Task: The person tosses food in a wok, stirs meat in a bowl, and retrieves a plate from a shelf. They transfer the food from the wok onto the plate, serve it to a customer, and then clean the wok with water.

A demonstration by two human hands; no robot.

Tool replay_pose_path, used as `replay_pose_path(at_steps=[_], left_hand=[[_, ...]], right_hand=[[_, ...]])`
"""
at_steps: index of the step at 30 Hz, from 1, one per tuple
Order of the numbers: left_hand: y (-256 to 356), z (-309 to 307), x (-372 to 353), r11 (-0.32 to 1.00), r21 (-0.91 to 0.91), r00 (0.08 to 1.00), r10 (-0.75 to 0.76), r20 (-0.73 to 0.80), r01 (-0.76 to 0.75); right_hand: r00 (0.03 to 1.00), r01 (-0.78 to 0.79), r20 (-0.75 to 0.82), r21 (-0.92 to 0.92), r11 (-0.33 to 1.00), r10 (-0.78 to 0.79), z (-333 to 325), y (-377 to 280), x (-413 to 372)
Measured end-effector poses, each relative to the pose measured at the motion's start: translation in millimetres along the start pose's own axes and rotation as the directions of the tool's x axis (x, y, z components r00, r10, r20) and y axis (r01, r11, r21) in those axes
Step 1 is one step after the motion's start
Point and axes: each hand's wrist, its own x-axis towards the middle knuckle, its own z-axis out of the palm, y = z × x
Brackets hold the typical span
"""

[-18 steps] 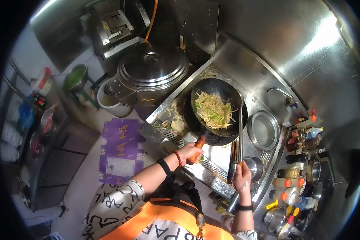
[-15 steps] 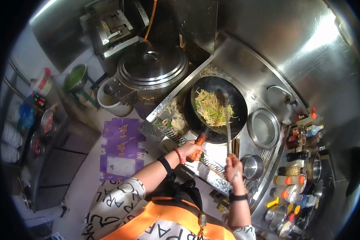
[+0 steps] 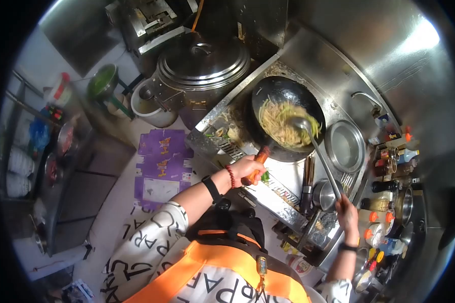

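Gripping the brown handle (image 3: 264, 153) of the wok (image 3: 288, 89) in a closed left hand (image 3: 244, 170) and, in a closed right hand (image 3: 347, 214) now swung outward, the ladle (image 3: 323, 164), its bowl down among the shredded food (image 3: 278, 122) inside the wok (blurred, so probably mid-stir).

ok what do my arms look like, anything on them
The left arm has a red beaded bracelet at the wrist, a black strap higher up, and a whitish sleeve with large black lettering, ending near the elbow. The right arm has a narrower black band and a matching dark-marked sleeve.
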Motion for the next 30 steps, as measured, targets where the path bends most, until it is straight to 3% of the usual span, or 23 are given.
replay_pose_path(at_steps=[1, 3, 4, 5, 7, 8, 9, 11, 13, 15, 18, 19, 21, 23, 25, 26, 27, 28, 30], left_hand=[[-0.9, -2.8, 2.4, 0.999, -0.054, 1.000, -0.005, 0.015, 0.006], [-9.9, -7.5, -27.7, 0.996, -0.083, 0.999, -0.040, -0.008, 0.039], [-22.5, -24.7, -36.4, 0.985, -0.144, 0.993, -0.086, 0.077, 0.096], [-24.4, -30.1, -50.2, 0.992, -0.054, 0.992, -0.115, 0.052, 0.117], [-10.8, -12.9, -56.6, 0.984, -0.159, 0.996, -0.074, 0.052, 0.082], [-2.2, -11.2, -45.6, 0.978, -0.188, 0.986, -0.062, 0.157, 0.092], [13.7, 7.6, -38.4, 0.991, -0.135, 0.998, -0.011, 0.069, 0.020], [13.1, 13.2, 2.2, 0.987, -0.163, 0.998, -0.001, 0.058, 0.010], [2.8, 8.4, 22.8, 0.994, -0.103, 0.999, 0.031, 0.035, -0.027], [-2.6, 6.5, 31.9, 0.999, -0.042, 1.000, 0.024, 0.001, -0.024], [-2.9, 6.4, 37.2, 0.998, -0.063, 1.000, 0.011, -0.011, -0.011], [-4.6, 7.1, 39.1, 0.998, -0.061, 1.000, 0.004, -0.011, -0.005], [-6.8, 8.6, 40.9, 0.999, -0.050, 0.999, 0.015, -0.029, -0.016], [-6.8, 10.7, 41.3, 0.999, -0.046, 0.999, 0.015, -0.046, -0.017], [-6.4, 11.1, 39.4, 0.997, -0.076, 0.999, -0.012, -0.050, 0.008], [-10.9, 5.3, 41.9, 0.999, -0.042, 0.999, 0.025, -0.020, -0.026], [-10.6, 2.2, 32.9, 0.999, -0.043, 0.999, 0.017, -0.029, -0.018], [-6.4, 2.4, 18.1, 0.999, -0.033, 0.999, 0.015, -0.034, -0.016], [3.3, 7.4, -19.6, 0.997, -0.079, 0.998, -0.021, -0.066, 0.016]], right_hand=[[0.983, 0.118, -0.127, -0.098, 0.988, -0.130, 16.4, 12.8, 17.2], [0.945, 0.269, -0.234, 0.148, 0.952, -0.230, 12.6, 12.2, 28.2], [0.990, 0.079, -0.139, 0.371, 0.925, -0.029, -2.2, 2.2, 16.4], [0.989, -0.116, -0.009, 0.561, 0.820, 0.147, -22.3, -9.4, -1.6], [0.978, -0.196, 0.081, 0.679, 0.707, 0.194, -37.8, -6.8, -28.9], [0.960, -0.250, 0.103, 0.728, 0.639, 0.259, -32.6, -6.4, -31.5], [0.937, -0.303, 0.131, 0.769, 0.563, 0.325, -24.0, -7.3, -33.8], [0.878, -0.378, 0.128, 0.776, 0.505, 0.461, 10.4, -22.4, -15.9], [0.948, -0.240, 0.051, 0.761, 0.602, 0.314, 65.0, -33.5, 8.8], [0.892, -0.429, 0.296, 0.793, 0.433, 0.343, 74.0, -94.7, 4.5], [0.799, -0.576, 0.536, 0.813, 0.088, 0.272, 54.7, -108.7, -17.3], [0.802, -0.572, 0.525, 0.813, 0.111, 0.284, 42.7, -103.3, -19.8], [0.892, -0.438, 0.336, 0.810, 0.390, 0.303, 50.7, -95.5, -10.5], [0.968, -0.246, 0.161, 0.765, 0.595, 0.194, 89.5, -80.4, 12.9], [0.910, -0.413, 0.323, 0.772, 0.483, 0.260, 91.0, -112.2, 16.3], [0.974, -0.167, 0.223, 0.563, 0.809, 0.045, 108.3, -87.1, 10.3], [0.956, 0.262, -0.214, 0.324, 0.909, -0.200, 116.3, -76.5, -8.8], [0.991, 0.133, -0.068, 0.314, 0.940, -0.118, 83.8, -88.9, -35.4], [0.999, 0.034, -0.022, 0.078, 0.996, -0.033, 53.3, -65.4, -86.3]])
